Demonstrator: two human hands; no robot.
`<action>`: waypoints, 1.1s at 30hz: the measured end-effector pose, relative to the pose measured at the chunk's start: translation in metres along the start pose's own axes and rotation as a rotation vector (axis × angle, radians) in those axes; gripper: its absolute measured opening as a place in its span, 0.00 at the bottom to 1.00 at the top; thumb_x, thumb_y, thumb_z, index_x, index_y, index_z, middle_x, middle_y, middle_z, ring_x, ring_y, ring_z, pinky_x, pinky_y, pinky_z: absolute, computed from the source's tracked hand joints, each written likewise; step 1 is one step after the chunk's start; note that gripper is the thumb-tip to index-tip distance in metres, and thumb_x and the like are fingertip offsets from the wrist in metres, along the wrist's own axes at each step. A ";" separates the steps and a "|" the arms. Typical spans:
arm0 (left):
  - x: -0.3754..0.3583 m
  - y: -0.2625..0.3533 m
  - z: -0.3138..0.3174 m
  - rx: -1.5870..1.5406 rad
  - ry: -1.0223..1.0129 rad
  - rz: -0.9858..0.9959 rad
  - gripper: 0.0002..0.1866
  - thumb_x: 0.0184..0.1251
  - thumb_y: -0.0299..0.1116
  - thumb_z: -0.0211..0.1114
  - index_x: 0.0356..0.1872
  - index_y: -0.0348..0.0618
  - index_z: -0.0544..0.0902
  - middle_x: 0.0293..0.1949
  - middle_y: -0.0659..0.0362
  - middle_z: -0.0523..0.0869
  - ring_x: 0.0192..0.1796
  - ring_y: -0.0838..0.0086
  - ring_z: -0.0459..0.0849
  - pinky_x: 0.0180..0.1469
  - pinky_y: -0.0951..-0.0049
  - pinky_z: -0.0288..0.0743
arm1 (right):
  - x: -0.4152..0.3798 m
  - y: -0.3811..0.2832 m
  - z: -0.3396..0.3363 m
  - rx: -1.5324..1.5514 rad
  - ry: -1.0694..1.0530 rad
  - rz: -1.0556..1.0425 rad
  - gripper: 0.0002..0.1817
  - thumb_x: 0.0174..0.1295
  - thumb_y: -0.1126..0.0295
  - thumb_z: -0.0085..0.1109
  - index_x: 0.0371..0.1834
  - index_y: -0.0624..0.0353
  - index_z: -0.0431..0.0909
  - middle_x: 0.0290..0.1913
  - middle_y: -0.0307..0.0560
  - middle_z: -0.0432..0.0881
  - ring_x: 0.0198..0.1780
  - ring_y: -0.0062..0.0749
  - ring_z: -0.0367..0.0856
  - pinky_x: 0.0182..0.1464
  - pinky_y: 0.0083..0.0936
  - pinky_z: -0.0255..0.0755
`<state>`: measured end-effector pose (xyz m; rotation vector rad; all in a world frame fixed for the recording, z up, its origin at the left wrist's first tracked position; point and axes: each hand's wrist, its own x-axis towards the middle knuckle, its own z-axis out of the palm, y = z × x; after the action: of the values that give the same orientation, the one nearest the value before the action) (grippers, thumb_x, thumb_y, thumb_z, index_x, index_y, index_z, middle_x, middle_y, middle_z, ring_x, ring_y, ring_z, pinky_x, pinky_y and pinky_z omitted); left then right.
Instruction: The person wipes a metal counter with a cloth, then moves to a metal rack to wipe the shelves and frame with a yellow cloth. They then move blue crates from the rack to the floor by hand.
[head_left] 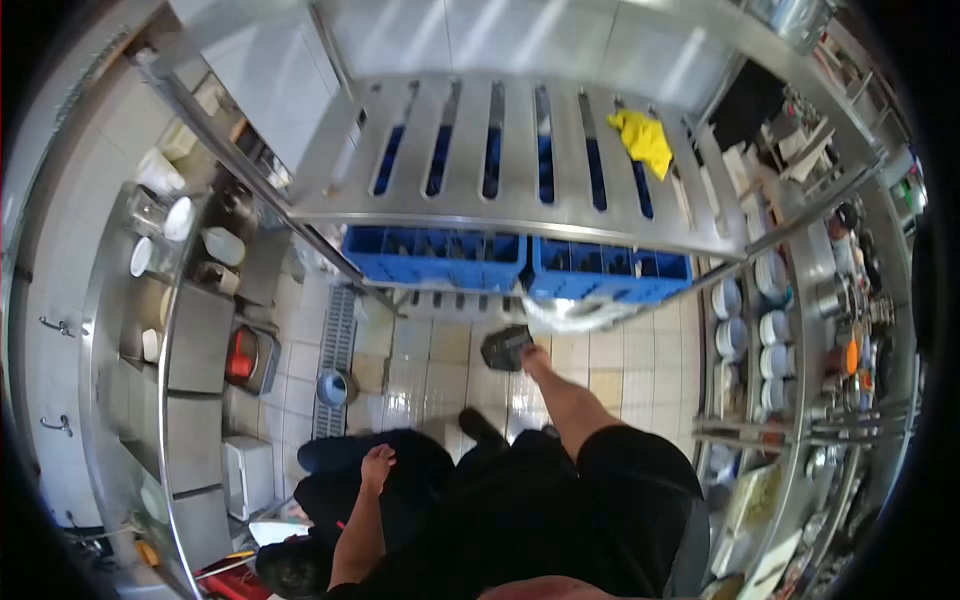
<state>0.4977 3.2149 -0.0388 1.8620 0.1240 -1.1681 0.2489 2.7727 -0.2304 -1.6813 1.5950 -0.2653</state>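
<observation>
My right hand [536,360] reaches down and forward over the wet tiled floor. Its fingers are closed on the near edge of a dark grey, boxy object [506,347], whose exact kind I cannot make out. That object is low, in front of the steel rack and close to a pale, shiny bundle [572,313] under the blue crates. Beside my dark-clothed leg is my left hand [378,467], palm partly up, fingers loosely bent and apart, with nothing visible in it.
Ahead stands a slatted steel rack [420,200] with a yellow cloth [642,142] on top and blue crates [435,257] below. A blue-grey bucket [335,388] is by the floor drain [337,335]. Counters flank the left; shelves of stacked bowls [777,327] line the right.
</observation>
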 end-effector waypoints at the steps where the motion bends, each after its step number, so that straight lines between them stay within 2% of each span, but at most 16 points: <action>1: -0.019 0.005 0.008 -0.020 0.049 -0.006 0.15 0.74 0.34 0.58 0.53 0.35 0.82 0.39 0.59 0.86 0.37 0.76 0.84 0.39 0.78 0.78 | 0.011 0.000 0.012 0.102 0.041 -0.051 0.12 0.67 0.55 0.56 0.36 0.50 0.82 0.22 0.46 0.82 0.20 0.33 0.82 0.24 0.33 0.76; 3: -0.037 -0.011 0.012 0.112 -0.017 -0.059 0.15 0.74 0.34 0.58 0.52 0.35 0.82 0.40 0.59 0.87 0.37 0.76 0.85 0.40 0.77 0.79 | 0.026 -0.027 0.015 0.014 0.009 0.062 0.06 0.63 0.61 0.60 0.34 0.48 0.82 0.23 0.43 0.83 0.21 0.32 0.81 0.23 0.33 0.76; 5: -0.048 -0.054 0.004 0.082 -0.105 -0.068 0.14 0.74 0.34 0.59 0.52 0.36 0.82 0.40 0.58 0.87 0.37 0.74 0.86 0.40 0.76 0.79 | 0.035 -0.053 0.018 0.146 -0.010 0.148 0.09 0.55 0.62 0.70 0.36 0.47 0.83 0.33 0.44 0.87 0.34 0.37 0.87 0.34 0.34 0.80; 7: -0.012 -0.136 -0.027 0.980 -0.412 0.591 0.13 0.74 0.34 0.60 0.52 0.37 0.82 0.40 0.59 0.88 0.36 0.74 0.87 0.39 0.75 0.79 | 0.031 -0.092 0.001 0.080 0.011 0.137 0.10 0.53 0.60 0.71 0.37 0.44 0.83 0.39 0.45 0.89 0.45 0.43 0.87 0.49 0.36 0.80; 10: -0.072 -0.070 0.018 0.232 -0.123 -0.296 0.14 0.73 0.34 0.61 0.54 0.38 0.81 0.40 0.60 0.88 0.36 0.73 0.88 0.37 0.75 0.78 | 0.065 -0.098 0.018 -0.072 0.041 0.107 0.18 0.53 0.56 0.70 0.45 0.46 0.82 0.41 0.46 0.88 0.48 0.46 0.87 0.50 0.38 0.80; 16: -0.034 -0.046 0.030 0.219 -0.134 -0.126 0.20 0.69 0.38 0.64 0.56 0.37 0.81 0.41 0.59 0.88 0.36 0.74 0.88 0.35 0.76 0.76 | 0.075 -0.128 0.009 0.048 0.120 0.172 0.40 0.50 0.53 0.71 0.67 0.58 0.71 0.53 0.59 0.85 0.56 0.51 0.84 0.56 0.40 0.78; 18: -0.026 -0.022 0.040 0.221 -0.112 -0.087 0.18 0.69 0.39 0.64 0.54 0.38 0.83 0.41 0.59 0.88 0.34 0.74 0.87 0.34 0.76 0.76 | 0.045 -0.129 -0.012 0.153 0.021 0.029 0.42 0.53 0.51 0.69 0.68 0.63 0.67 0.56 0.63 0.83 0.57 0.55 0.82 0.57 0.41 0.77; 20: -0.017 -0.009 0.049 0.216 -0.122 -0.095 0.17 0.69 0.39 0.63 0.53 0.39 0.83 0.40 0.59 0.88 0.33 0.73 0.86 0.34 0.75 0.76 | 0.001 -0.145 -0.047 -0.236 -0.252 -0.127 0.36 0.58 0.51 0.65 0.63 0.64 0.69 0.47 0.70 0.83 0.53 0.57 0.83 0.54 0.46 0.77; 22: 0.015 -0.007 0.048 0.184 -0.249 -0.116 0.16 0.70 0.39 0.62 0.50 0.40 0.83 0.38 0.60 0.88 0.33 0.72 0.86 0.32 0.75 0.76 | -0.031 -0.120 -0.044 -0.238 -0.385 -0.306 0.29 0.61 0.50 0.63 0.59 0.59 0.76 0.42 0.61 0.86 0.53 0.55 0.82 0.57 0.46 0.74; 24: 0.066 -0.040 0.026 0.110 -0.464 -0.179 0.14 0.71 0.40 0.59 0.46 0.42 0.84 0.37 0.60 0.87 0.31 0.71 0.86 0.31 0.74 0.75 | -0.072 -0.140 -0.094 -0.388 -0.787 -0.414 0.26 0.64 0.51 0.62 0.59 0.55 0.79 0.47 0.57 0.86 0.59 0.52 0.79 0.61 0.42 0.72; 26: 0.088 -0.031 0.027 0.558 -0.441 -0.192 0.14 0.73 0.43 0.56 0.41 0.44 0.83 0.35 0.60 0.86 0.30 0.69 0.85 0.28 0.73 0.74 | -0.086 -0.176 -0.164 -0.482 -1.120 -0.529 0.24 0.66 0.52 0.62 0.60 0.54 0.81 0.51 0.52 0.87 0.61 0.46 0.78 0.63 0.38 0.71; 27: 0.073 0.000 0.035 0.483 -0.304 -0.320 0.12 0.72 0.43 0.58 0.38 0.47 0.83 0.33 0.61 0.86 0.32 0.70 0.86 0.26 0.72 0.75 | -0.087 -0.196 -0.199 -0.497 -1.258 -0.589 0.24 0.67 0.52 0.62 0.61 0.53 0.81 0.51 0.50 0.87 0.60 0.42 0.80 0.62 0.35 0.72; 29: 0.079 0.038 0.040 0.805 -0.289 -0.190 0.09 0.68 0.42 0.63 0.38 0.50 0.83 0.30 0.64 0.86 0.35 0.69 0.87 0.28 0.69 0.77 | -0.061 -0.262 -0.309 -0.369 -1.261 -0.602 0.24 0.66 0.50 0.64 0.59 0.54 0.83 0.54 0.47 0.87 0.55 0.32 0.82 0.59 0.31 0.74; 31: 0.133 0.050 0.029 1.765 -0.494 0.510 0.09 0.73 0.40 0.56 0.44 0.50 0.82 0.35 0.62 0.86 0.34 0.69 0.87 0.28 0.66 0.76 | -0.041 -0.327 -0.436 -0.178 -0.882 -0.679 0.19 0.66 0.53 0.67 0.51 0.54 0.86 0.49 0.42 0.88 0.49 0.25 0.84 0.54 0.27 0.77; 32: 0.136 0.060 0.030 1.747 -0.425 0.588 0.09 0.71 0.39 0.58 0.41 0.49 0.82 0.33 0.62 0.86 0.32 0.70 0.86 0.28 0.67 0.76 | -0.001 -0.330 -0.470 -0.074 -0.703 -0.686 0.16 0.66 0.56 0.67 0.48 0.55 0.86 0.48 0.40 0.88 0.50 0.24 0.83 0.55 0.27 0.77; 33: 0.137 0.070 0.038 1.280 -0.257 0.380 0.08 0.68 0.39 0.59 0.38 0.47 0.82 0.31 0.63 0.85 0.31 0.71 0.85 0.28 0.68 0.76 | 0.044 -0.332 -0.501 0.061 -0.489 -0.744 0.15 0.66 0.59 0.64 0.48 0.56 0.85 0.46 0.42 0.88 0.50 0.28 0.84 0.55 0.28 0.77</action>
<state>0.5828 3.0980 -0.1033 2.5437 -1.3467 -1.2846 0.1890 2.5038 0.3051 -2.0374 0.5656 -0.2376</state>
